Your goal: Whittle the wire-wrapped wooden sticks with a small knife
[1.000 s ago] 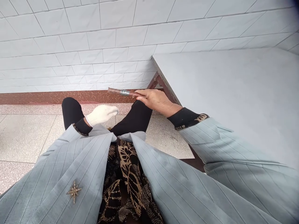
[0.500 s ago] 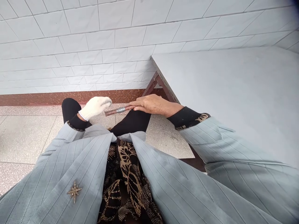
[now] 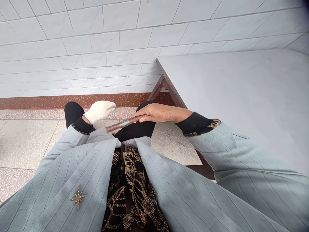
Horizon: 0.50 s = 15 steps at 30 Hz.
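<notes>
A reddish-brown rod (image 3: 112, 127), with a band of silvery wire (image 3: 124, 123) wound around its middle, slants across above my lap. My right hand (image 3: 154, 112) is bare and closed around the rod's right end, the thumb along its near side. My left hand (image 3: 100, 110) wears a white knitted glove, greyish at the fingertips. Its fingers are curled together, and whatever they may hold is hidden. It hovers just beyond the rod's left end, apart from it.
To the right stands a table with a pale grey top (image 3: 236, 96) and reddish-brown legs (image 3: 156, 87). Ahead is a white tiled wall (image 3: 91, 42) with a brown skirting band (image 3: 48, 101). The floor (image 3: 26, 138) is speckled tile. My dark-clad knees (image 3: 73, 111) are below my hands.
My right hand has closed more firmly around the rod and moved slightly right. The rod's left end has swung down toward my lap. My left hand has hardly moved.
</notes>
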{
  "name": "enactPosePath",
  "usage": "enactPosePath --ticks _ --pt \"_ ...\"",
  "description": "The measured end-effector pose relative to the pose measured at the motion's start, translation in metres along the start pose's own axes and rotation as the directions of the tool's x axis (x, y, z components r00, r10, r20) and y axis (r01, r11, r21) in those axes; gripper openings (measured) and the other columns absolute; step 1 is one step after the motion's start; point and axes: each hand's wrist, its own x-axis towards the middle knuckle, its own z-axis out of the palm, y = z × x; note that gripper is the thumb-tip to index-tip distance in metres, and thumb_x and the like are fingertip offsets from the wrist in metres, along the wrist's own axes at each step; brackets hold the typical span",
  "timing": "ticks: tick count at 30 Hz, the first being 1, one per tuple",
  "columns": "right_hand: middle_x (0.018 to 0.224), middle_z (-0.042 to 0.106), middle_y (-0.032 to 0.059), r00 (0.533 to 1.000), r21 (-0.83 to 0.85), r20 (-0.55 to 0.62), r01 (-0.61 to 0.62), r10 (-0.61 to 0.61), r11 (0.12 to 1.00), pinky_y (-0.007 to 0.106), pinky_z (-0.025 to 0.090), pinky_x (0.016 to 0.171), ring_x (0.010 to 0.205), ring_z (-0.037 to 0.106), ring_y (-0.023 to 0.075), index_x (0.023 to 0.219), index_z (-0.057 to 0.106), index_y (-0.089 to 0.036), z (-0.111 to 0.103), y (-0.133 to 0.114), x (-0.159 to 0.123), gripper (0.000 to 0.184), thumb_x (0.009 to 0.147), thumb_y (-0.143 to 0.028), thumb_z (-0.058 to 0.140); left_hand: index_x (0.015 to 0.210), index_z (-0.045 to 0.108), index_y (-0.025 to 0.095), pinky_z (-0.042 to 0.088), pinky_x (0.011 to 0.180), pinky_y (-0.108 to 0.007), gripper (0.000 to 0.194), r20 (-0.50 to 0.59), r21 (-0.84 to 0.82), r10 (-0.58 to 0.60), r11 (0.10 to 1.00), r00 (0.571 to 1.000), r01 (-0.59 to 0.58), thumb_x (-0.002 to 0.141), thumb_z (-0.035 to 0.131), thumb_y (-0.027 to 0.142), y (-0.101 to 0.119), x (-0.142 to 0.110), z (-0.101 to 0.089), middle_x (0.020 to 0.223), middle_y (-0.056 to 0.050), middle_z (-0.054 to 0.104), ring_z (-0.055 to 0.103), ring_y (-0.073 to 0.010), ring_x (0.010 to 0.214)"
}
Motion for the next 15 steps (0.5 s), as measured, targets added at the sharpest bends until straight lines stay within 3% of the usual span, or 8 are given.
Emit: enactPosePath --ticks 2,5,7,11,13,15 --pt "0.093 0.072 0.0055 1.0 0.115 0.003 -0.022 0.022 0.993 0.031 0.044 0.074 0.082 0.063 0.0191 0.105 0.071 -0.019 0.002 -0.007 0.002 0.025 0.097 -0.039 0.058 0.105 0.072 0.017 0.051 0.085 -0.035 0.027 -0.003 -0.201 -0.008 0.98 1.0 0.007 0.099 0.047 0.025 -0.004 0.003 0.012 0.101 -0.007 0.076 0.07 -0.0223 0.093" --pt "0.089 0.064 0.0047 0.998 0.3 -0.016 -0.049 0.057 0.953 0.03 0.045 0.071 0.078 0.059 0.0166 0.102 0.062 -0.017 0.011 -0.015 0.007 0.018 0.095 -0.034 0.06 0.1 0.073 0.016 0.055 0.084 -0.037 0.027 0.014 -0.48 0.015 0.877 1.0 -0.007 0.098 0.049 0.03 0.003 0.003 0.037 0.092 -0.008 0.075 0.07 -0.0232 0.09" --pt "0.084 0.058 0.0013 0.997 0.448 -0.034 -0.053 0.076 0.892 0.028 0.044 0.064 0.07 0.054 0.0134 0.11 0.058 -0.018 0.02 -0.016 0.012 0.021 0.097 -0.035 0.058 0.098 0.073 0.015 0.056 0.088 -0.041 0.033 0.009 -0.505 0.018 0.863 1.0 -0.011 0.1 0.047 0.035 0.012 0.002 0.051 0.092 -0.009 0.076 0.07 -0.0257 0.094" --pt "0.07 0.048 -0.0066 0.987 0.632 -0.127 0.005 0.097 0.775 0.024 0.035 0.054 0.055 0.043 0.0097 0.144 0.043 -0.017 0.035 -0.014 0.018 0.047 0.102 -0.034 0.053 0.119 0.071 0.015 0.048 0.108 -0.047 0.036 -0.079 -0.588 0.128 0.795 0.989 -0.15 0.098 0.05 0.035 0.027 0.004 0.064 0.123 -0.012 0.074 0.065 -0.0283 0.119" --pt "0.067 0.046 -0.0079 0.984 0.685 -0.159 0.054 0.077 0.726 0.024 0.036 0.054 0.055 0.042 0.0097 0.152 0.039 -0.018 0.036 -0.016 0.019 0.054 0.102 -0.032 0.053 0.121 0.07 0.015 0.049 0.106 -0.044 0.038 -0.094 -0.65 0.139 0.741 0.986 -0.167 0.099 0.047 0.035 0.029 0.005 0.064 0.122 -0.012 0.074 0.066 -0.026 0.115" --pt "0.068 0.05 -0.0066 0.98 0.745 -0.18 0.077 0.089 0.662 0.024 0.039 0.057 0.058 0.046 0.0103 0.151 0.043 -0.019 0.034 -0.021 0.019 0.053 0.101 -0.031 0.055 0.117 0.071 0.015 0.053 0.094 -0.037 0.037 -0.066 -0.715 0.122 0.686 0.99 -0.133 0.1 0.046 0.037 0.03 0.005 0.062 0.108 -0.01 0.076 0.069 -0.0211 0.099"
